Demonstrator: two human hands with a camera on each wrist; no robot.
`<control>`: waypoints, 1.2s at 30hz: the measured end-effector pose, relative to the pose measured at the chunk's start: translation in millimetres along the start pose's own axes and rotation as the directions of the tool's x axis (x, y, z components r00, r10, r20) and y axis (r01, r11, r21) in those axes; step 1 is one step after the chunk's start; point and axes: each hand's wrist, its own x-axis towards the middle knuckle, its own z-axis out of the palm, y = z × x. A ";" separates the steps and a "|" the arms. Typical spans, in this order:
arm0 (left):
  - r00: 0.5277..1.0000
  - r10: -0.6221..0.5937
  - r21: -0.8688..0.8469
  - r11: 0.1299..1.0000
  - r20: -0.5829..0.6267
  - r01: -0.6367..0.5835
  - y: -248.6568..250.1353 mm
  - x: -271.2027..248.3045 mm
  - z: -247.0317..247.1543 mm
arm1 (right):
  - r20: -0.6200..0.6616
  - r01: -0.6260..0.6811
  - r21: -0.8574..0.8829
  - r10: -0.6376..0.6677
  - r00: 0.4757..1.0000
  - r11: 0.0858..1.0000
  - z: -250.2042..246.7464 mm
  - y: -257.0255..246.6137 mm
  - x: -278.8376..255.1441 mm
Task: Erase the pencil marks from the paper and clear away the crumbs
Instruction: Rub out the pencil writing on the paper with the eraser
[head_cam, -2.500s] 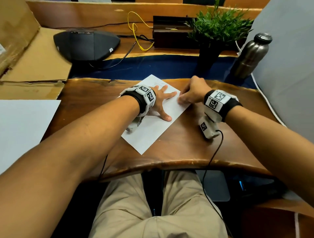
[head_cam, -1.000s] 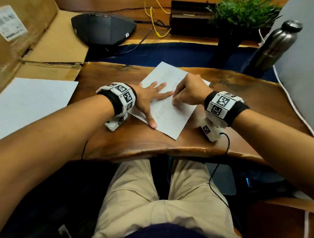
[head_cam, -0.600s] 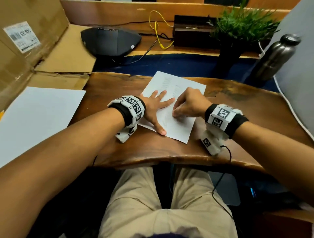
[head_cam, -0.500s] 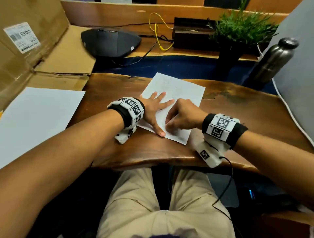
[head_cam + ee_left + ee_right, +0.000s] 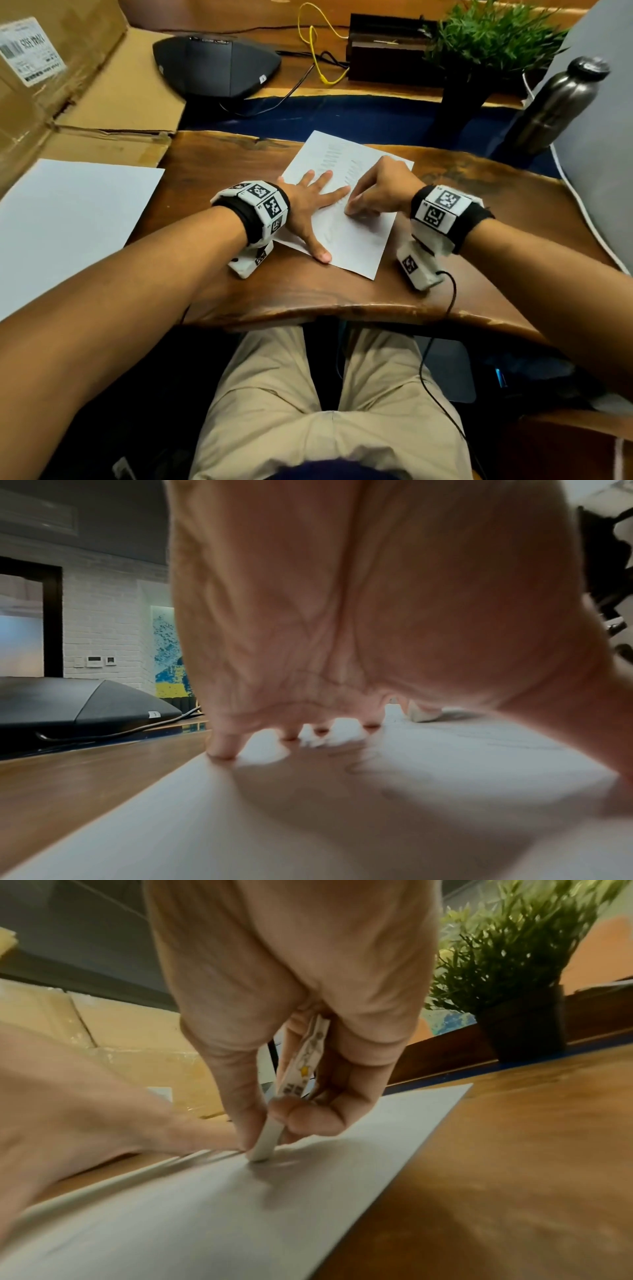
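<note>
A white sheet of paper point(image 5: 363, 236) with faint pencil scribbles point(image 5: 342, 161) lies on the dark wooden desk point(image 5: 212, 291). My left hand point(image 5: 310, 209) lies flat on the paper's left side with its fingers spread and its thumb at the near edge. My right hand point(image 5: 373, 195) pinches a white eraser point(image 5: 265, 1141) in a printed sleeve between thumb and fingers. The eraser's tip presses on the paper point(image 5: 212, 1213) just right of my left forefinger. From the left wrist view, the left fingertips point(image 5: 222, 748) press the sheet point(image 5: 308, 818).
A second blank sheet point(image 5: 61, 226) lies at the left beside flattened cardboard point(image 5: 113, 99). Behind the desk are a black conference speaker point(image 5: 215, 66), a dark box point(image 5: 383, 51), a potted plant point(image 5: 479, 44) and a steel bottle point(image 5: 551, 106). A wrist cable point(image 5: 445, 308) hangs over the front edge.
My right hand with the eraser has slid back along the sheet, away from its near corner and up to my left forefinger. The left hand stays flat on the paper.
</note>
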 end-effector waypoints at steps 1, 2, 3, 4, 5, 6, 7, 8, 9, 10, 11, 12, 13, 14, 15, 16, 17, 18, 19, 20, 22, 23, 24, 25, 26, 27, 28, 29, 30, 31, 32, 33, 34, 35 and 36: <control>1.000 -0.003 0.003 1.000 -0.002 0.003 -0.3 -0.4 0.1 | -0.022 0.008 -0.005 -0.008 1.000 1.000 2.1 -0.7 0.6; 1.000 -0.004 0.007 1.000 -0.005 0.004 -0.5 -0.3 0.1 | 0.003 0.022 -0.012 -0.022 1.000 1.000 7.5 -2.2 -4.4; 1.000 -0.005 0.007 1.000 -0.008 0.005 -0.9 -0.1 0.4 | 0.055 0.057 -0.030 -0.055 0.997 0.998 15.6 -4.5 -13.3; 1.000 -0.002 0.006 1.000 -0.011 0.002 -0.9 0.4 1.2 | 0.118 0.087 -0.048 -0.081 0.990 0.995 23.7 -8.0 -25.5; 1.000 0.001 0.008 1.000 -0.014 -0.001 -1.0 0.5 1.4 | 0.167 0.110 -0.051 -0.100 0.981 0.993 28.7 -11.2 -34.5; 1.000 0.004 0.010 1.000 -0.015 -0.004 -0.7 0.8 1.9 | 0.193 0.109 -0.045 -0.098 0.976 0.993 29.1 -12.4 -36.3; 1.000 0.007 0.012 1.000 -0.011 -0.007 -0.9 1.0 1.8 | 0.185 0.094 -0.030 -0.087 0.979 0.995 25.0 -12.0 -31.2; 1.000 0.009 0.013 1.000 -0.006 -0.009 -0.7 1.1 2.2 | 0.136 0.061 -0.013 -0.059 0.989 0.998 18.6 -10.3 -22.8; 1.000 0.006 0.012 1.000 -0.004 -0.006 -1.0 1.1 1.4 | 0.068 0.026 0.001 -0.026 0.997 1.000 10.9 -9.4 -13.5; 1.000 0.002 0.009 1.000 0.000 -0.002 -1.2 0.7 0.9 | 0.005 0.004 0.002 -0.004 1.000 1.000 5.3 -8.6 -6.4; 1.000 -0.002 0.007 1.000 0.003 0.002 -0.7 -0.6 0.9 | -0.026 0.005 -0.010 -0.005 1.000 1.000 4.3 -8.0 -3.5; 1.000 -0.004 0.008 1.000 0.001 0.004 -0.9 -0.3 0.8 | -0.019 0.018 -0.029 -0.018 1.000 0.999 7.4 -9.1 -5.9; 1.000 -0.003 0.011 1.000 -0.004 0.003 -1.4 0.3 0.7 | 0.021 0.052 -0.053 -0.051 0.998 0.997 13.7 -11.1 -12.4; 1.000 0.000 0.011 1.000 -0.009 0.000 -1.5 1.2 1.7 | 0.080 0.094 -0.076 -0.088 0.993 0.993 21.8 -13.6 -23.0; 1.000 0.004 0.010 1.000 -0.014 -0.004 -2.0 1.9 2.4 | 0.140 0.124 -0.082 -0.112 0.984 0.989 27.8 -16.2 -32.0; 1.000 0.008 0.005 1.000 -0.016 -0.007 -2.3 2.5 2.5 | 0.181 0.125 -0.073 -0.110 0.977 0.990 29.3 -16.8 -34.4; 1.000 0.008 0.002 1.000 -0.012 -0.007 -2.3 2.6 2.7 | 0.187 0.105 -0.052 -0.093 0.978 0.993 26.2 -15.5 -30.3; 1.000 0.006 0.005 1.000 -0.009 -0.006 -1.5 2.5 2.6 | 0.146 0.066 -0.029 -0.061 0.987 0.997 19.6 -12.9 -21.6; 1.000 0.002 0.008 1.000 -0.009 -0.002 -1.2 2.2 1.9 | 0.081 0.024 -0.003 -0.024 0.996 1.000 12.0 -10.9 -12.1; 1.000 0.000 0.007 1.000 -0.006 0.000 -0.9 1.3 1.1 | 0.018 0.000 0.013 0.000 1.000 1.000 6.1 -8.8 -4.0; 1.000 -0.001 0.003 1.000 -0.006 0.001 -0.7 0.4 1.2 | -0.015 0.012 -0.006 -0.013 1.000 1.000 8.8 -7.0 -1.1; 1.000 -0.002 0.006 1.000 -0.012 0.002 -1.7 1.1 1.4 | 0.027 0.050 -0.034 -0.049 0.998 0.998 15.5 -9.0 -7.0; 1.000 0.000 0.009 1.000 -0.017 0.000 -2.1 2.0 2.6 | 0.092 0.097 -0.065 -0.090 0.992 0.993 23.6 -12.1 -18.1; 1.000 0.001 0.011 1.000 -0.020 -0.001 -3.0 2.7 3.4 | 0.162 0.127 -0.075 -0.114 0.980 0.989 29.4 -15.5 -27.9; 1.000 0.001 0.008 1.000 -0.021 -0.001 -3.6 3.3 3.6 | 0.209 0.123 -0.067 -0.107 0.972 0.990 30.3 -16.7 -30.1; 1.000 0.003 0.008 1.000 -0.016 -0.003 -3.5 3.4 3.5 | 0.219 0.102 -0.048 -0.090 0.972 0.994 26.5 -15.8 -25.4; 1.000 0.006 0.012 1.000 -0.011 -0.006 -2.4 4.0 3.5 | 0.182 0.063 -0.033 -0.056 0.982 0.997 20.0 -13.6 -17.0; 1.000 0.005 0.013 1.000 -0.010 -0.005 -2.6 4.0 2.8 | 0.121 0.026 -0.023 -0.023 0.992 0.999 12.8 -12.6 -7.5; 1.000 0.003 0.011 1.000 -0.008 -0.003 -2.4 3.2 2.1 | 0.056 0.004 -0.028 -0.002 0.998 1.000 7.5 -11.3 0.7; 1.000 0.002 0.008 1.000 -0.004 -0.002 -2.8 2.0 2.6 | 0.015 0.006 -0.043 -0.006 1.000 0.999 7.7 -10.0 4.6; 1.000 0.003 0.007 1.000 -0.009 -0.003 -3.0 1.8 2.4 | 0.013 0.025 -0.054 -0.025 1.000 0.998 11.4 -10.6 2.7; 1.000 0.003 0.006 1.000 -0.016 -0.003 -3.4 2.2 2.7 | 0.049 0.067 -0.070 -0.063 0.997 0.995 18.0 -11.8 -3.3; 1.000 0.006 0.005 1.000 -0.021 -0.006 -3.6 2.9 3.7 | 0.106 0.106 -0.085 -0.097 0.990 0.991 25.7 -13.9 -13.0; 1.000 0.010 0.002 1.000 -0.023 -0.010 -4.0 2.9 4.1 | 0.163 0.124 -0.078 -0.110 0.980 0.989 30.2 -16.7 -20.9; 1.000 0.012 -0.003 1.000 -0.022 -0.012 -3.6 3.0 4.0 | 0.200 0.112 -0.057 -0.099 0.975 0.992 29.2 -17.9 -22.7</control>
